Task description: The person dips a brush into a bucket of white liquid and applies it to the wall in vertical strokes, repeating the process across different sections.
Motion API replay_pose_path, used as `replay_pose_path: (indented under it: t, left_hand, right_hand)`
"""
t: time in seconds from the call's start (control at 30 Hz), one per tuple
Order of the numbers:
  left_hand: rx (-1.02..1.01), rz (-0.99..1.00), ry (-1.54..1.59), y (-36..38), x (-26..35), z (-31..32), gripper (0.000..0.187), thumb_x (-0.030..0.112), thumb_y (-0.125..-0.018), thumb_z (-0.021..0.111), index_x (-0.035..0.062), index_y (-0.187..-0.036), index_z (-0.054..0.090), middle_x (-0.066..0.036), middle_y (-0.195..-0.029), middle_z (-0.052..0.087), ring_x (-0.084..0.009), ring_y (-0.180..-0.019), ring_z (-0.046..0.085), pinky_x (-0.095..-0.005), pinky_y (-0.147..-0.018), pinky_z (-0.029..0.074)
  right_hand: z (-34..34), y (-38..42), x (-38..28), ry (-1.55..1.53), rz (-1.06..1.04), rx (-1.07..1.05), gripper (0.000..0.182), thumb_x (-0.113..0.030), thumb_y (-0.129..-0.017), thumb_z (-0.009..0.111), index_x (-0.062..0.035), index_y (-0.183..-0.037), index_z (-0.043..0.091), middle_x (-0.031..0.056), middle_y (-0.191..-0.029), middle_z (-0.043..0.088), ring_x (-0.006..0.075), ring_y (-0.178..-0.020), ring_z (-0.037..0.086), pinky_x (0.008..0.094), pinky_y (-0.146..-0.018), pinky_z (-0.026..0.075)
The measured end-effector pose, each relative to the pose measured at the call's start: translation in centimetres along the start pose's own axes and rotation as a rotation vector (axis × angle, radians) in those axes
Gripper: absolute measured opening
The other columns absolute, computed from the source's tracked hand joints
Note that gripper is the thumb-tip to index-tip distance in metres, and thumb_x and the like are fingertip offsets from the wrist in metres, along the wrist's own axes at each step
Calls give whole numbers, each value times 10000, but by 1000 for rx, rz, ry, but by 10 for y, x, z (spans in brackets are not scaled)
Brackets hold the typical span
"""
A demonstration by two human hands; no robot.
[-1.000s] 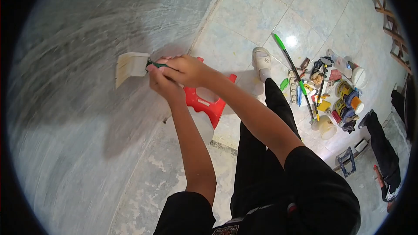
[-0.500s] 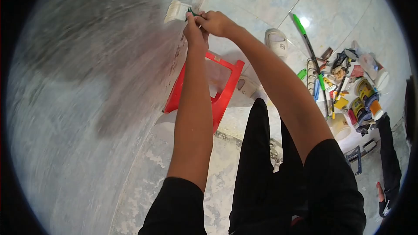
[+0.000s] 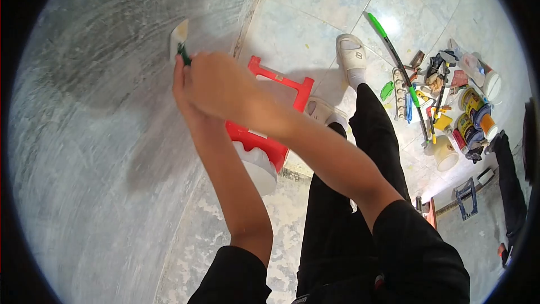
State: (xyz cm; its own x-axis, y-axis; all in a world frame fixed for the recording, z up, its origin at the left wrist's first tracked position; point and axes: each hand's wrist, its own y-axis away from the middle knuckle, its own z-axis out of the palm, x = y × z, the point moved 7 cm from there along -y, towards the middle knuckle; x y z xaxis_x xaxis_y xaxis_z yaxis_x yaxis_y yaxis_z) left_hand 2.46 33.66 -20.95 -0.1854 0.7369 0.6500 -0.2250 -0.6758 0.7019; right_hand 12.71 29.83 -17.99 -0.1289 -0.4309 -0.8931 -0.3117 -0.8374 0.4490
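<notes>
A wide brush (image 3: pixel 179 35) with pale bristles and a green handle is at the grey wall (image 3: pixel 107 135), upper left; whether its bristles touch the wall cannot be told. My left hand (image 3: pixel 184 93) is closed round the lower part of the handle. Over it lies my right hand (image 3: pixel 211 79), blurred, with its fingers mostly hidden, so its hold on the brush is unclear. Beneath my forearms a red plastic stool (image 3: pixel 298 93) stands on the floor, with a white scalloped object (image 3: pixel 256 169) beside it.
At the right, paint cans (image 3: pixel 471 101), a clear tub (image 3: pixel 446 155) and several tools lie on the tiled floor (image 3: pixel 315 0). A green and black pole (image 3: pixel 398 65) lies left of them. Another person's dark-clothed leg (image 3: pixel 509 180) shows at the far right edge.
Both hands and the brush have moved left and down in the view, further over the wall. The brush has turned, its bristles now pointing up. More of the white scalloped object shows.
</notes>
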Motion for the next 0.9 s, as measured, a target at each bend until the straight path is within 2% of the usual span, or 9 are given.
replay_pose_path:
  t: [0.03, 0.1, 0.3, 0.37, 0.43, 0.73, 0.8, 0.87, 0.9]
  left_hand:
    - [-11, 3, -2, 14, 10, 1, 326, 381, -1046, 522, 94, -981, 662, -67, -938, 691, -207, -921, 670, -363, -865, 515]
    - [-80, 24, 139, 34, 25, 5, 364, 414, -1055, 513, 79, -1004, 648, -73, -993, 679, -215, -959, 657, -366, -882, 507]
    - [-80, 316, 111, 12, -4, 2, 485, 490, -1057, 506, 17, -1065, 615, -94, -1016, 642, -197, -978, 630, -347, -895, 496]
    - [-67, 431, -118, -24, -30, -6, 538, 513, -1052, 508, -13, -1126, 598, -111, -1062, 633, -193, -971, 625, -345, -878, 505]
    - [-36, 315, -237, -71, -74, -22, 547, 564, -1041, 490, 39, -1164, 584, -83, -1102, 621, -215, -1064, 612, -371, -966, 480]
    - [49, 121, -246, -190, -184, -52, 539, 515, -1074, 434, 14, -1212, 575, -90, -1105, 635, -219, -1061, 631, -399, -922, 525]
    - [15, -106, -274, -230, -217, -67, 498, 494, -1077, 433, 41, -1220, 581, -92, -1142, 645, -241, -1059, 641, -389, -908, 537]
    - [72, -219, -267, -256, -236, -76, 487, 487, -1070, 448, 49, -1243, 574, -100, -1163, 651, -254, -1072, 644, -391, -910, 543]
    - [124, -326, -239, -267, -252, -81, 479, 479, -1063, 463, 57, -1266, 567, -109, -1183, 656, -266, -1085, 647, -393, -913, 549]
  right_hand:
    - [-5, 11, -12, 0, -7, 9, 389, -246, -967, 497, 48, -847, 724, 271, -843, 713, 425, -796, 719, 490, -727, 584]
    - [-6, 33, -45, 242, -336, -102, 373, -305, -969, 547, 25, -871, 691, 276, -851, 688, 408, -718, 689, 490, -673, 555]
    - [-16, 3, 14, 59, -444, -192, 319, -295, -996, 569, -11, -913, 688, 238, -897, 687, 380, -626, 651, 469, -584, 520]
    - [-15, -29, 64, 37, -352, -317, 364, -350, -1016, 550, -20, -995, 702, 211, -955, 698, 388, -705, 661, 466, -635, 521]
    - [-3, -67, 127, 54, -397, -254, 423, -395, -1023, 532, -10, -1063, 704, 219, -987, 707, 382, -818, 682, 447, -736, 530]
    - [-15, -154, 286, 106, -94, -315, 549, -507, -1014, 474, -70, -1258, 698, 190, -1245, 701, 347, -1128, 669, 397, -1027, 487]
    - [-19, -175, 300, 167, -93, -184, 543, -501, -1002, 466, -78, -1228, 721, 196, -1220, 709, 368, -1072, 692, 415, -913, 560]
    - [-20, -176, 322, 279, 332, -364, 543, -475, -979, 490, -45, -1212, 725, 216, -1175, 717, 393, -967, 722, 431, -713, 606]
    - [-19, -179, 322, 262, 364, -268, 489, -392, -944, 504, -3, -1108, 752, 221, -1042, 740, 403, -850, 731, 440, -551, 585]
